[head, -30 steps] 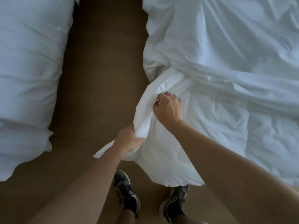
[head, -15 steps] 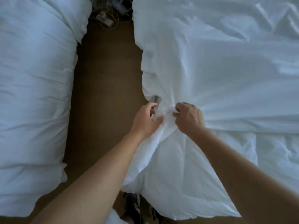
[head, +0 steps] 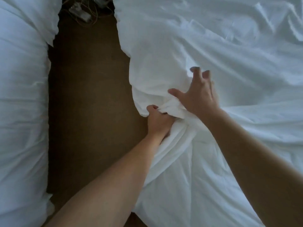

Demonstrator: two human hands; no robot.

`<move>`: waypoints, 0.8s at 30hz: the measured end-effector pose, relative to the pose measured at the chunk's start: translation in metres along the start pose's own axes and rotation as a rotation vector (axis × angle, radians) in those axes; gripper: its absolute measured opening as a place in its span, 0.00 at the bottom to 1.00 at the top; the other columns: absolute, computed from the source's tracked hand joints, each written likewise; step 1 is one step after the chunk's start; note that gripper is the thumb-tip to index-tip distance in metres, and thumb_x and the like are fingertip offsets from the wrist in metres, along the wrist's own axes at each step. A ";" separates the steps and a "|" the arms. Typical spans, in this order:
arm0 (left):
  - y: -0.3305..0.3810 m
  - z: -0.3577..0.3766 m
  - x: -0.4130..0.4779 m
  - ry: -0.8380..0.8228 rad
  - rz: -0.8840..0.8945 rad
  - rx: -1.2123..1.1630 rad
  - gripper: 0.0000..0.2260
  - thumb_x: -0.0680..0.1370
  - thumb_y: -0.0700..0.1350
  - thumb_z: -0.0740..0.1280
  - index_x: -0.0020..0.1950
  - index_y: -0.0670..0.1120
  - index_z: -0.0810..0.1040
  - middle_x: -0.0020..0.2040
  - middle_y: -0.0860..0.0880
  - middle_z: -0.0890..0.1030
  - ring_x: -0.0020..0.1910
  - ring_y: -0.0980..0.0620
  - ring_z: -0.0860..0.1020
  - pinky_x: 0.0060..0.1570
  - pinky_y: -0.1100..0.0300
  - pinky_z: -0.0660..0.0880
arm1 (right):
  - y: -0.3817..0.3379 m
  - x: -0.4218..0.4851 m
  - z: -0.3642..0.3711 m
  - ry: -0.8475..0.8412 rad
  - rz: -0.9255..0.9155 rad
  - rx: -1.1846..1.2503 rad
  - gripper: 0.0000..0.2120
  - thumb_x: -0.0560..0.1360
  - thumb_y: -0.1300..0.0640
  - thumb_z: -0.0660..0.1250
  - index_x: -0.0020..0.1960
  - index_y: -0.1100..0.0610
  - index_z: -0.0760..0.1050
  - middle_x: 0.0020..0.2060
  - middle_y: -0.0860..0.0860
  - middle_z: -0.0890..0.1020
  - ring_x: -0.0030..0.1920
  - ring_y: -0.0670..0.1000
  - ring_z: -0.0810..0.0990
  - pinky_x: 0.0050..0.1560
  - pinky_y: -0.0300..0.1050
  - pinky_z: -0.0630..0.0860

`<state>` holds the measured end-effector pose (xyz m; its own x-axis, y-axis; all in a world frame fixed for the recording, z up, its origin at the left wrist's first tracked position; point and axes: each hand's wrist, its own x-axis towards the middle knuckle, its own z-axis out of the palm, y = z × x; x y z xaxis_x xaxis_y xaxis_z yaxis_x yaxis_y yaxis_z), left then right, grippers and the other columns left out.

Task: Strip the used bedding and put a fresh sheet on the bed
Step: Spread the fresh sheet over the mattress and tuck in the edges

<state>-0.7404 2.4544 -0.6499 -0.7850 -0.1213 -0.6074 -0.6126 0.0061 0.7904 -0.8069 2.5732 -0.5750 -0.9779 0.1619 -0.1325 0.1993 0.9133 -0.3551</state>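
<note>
The left hand grips the bunched sheet; the right hand spreads open; best gather more folds before pulling.

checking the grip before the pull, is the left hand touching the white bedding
Touching. The head view shows the left hand curled round a bunched fold of the white bedding at the bed's edge.

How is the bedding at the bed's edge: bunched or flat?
Bunched: the left hand grips a gathered wad of the bedding; creases fan out from it.
</note>
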 end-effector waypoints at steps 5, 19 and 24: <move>-0.001 -0.001 -0.007 -0.224 0.121 0.165 0.41 0.61 0.63 0.78 0.68 0.53 0.65 0.61 0.52 0.78 0.60 0.48 0.78 0.58 0.47 0.77 | -0.021 0.049 0.017 -0.317 0.014 -0.294 0.21 0.83 0.48 0.60 0.63 0.65 0.75 0.60 0.66 0.78 0.60 0.66 0.77 0.56 0.52 0.72; -0.018 -0.022 -0.007 -0.349 -0.138 -0.427 0.29 0.67 0.44 0.76 0.65 0.57 0.69 0.60 0.48 0.80 0.57 0.49 0.82 0.57 0.52 0.80 | -0.032 0.054 0.070 -0.348 0.179 0.235 0.19 0.80 0.41 0.60 0.63 0.53 0.74 0.52 0.55 0.81 0.54 0.59 0.79 0.55 0.53 0.75; -0.004 0.004 0.000 -0.215 -0.008 -0.205 0.39 0.68 0.52 0.80 0.70 0.61 0.59 0.56 0.60 0.78 0.49 0.68 0.79 0.47 0.65 0.80 | -0.041 0.071 0.064 -0.198 0.104 0.071 0.29 0.77 0.31 0.58 0.41 0.57 0.74 0.34 0.52 0.74 0.35 0.54 0.73 0.37 0.45 0.65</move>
<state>-0.7378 2.4583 -0.6535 -0.7953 0.0930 -0.5990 -0.6044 -0.1970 0.7719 -0.8801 2.5232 -0.6287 -0.9216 0.1708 -0.3486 0.3093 0.8656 -0.3937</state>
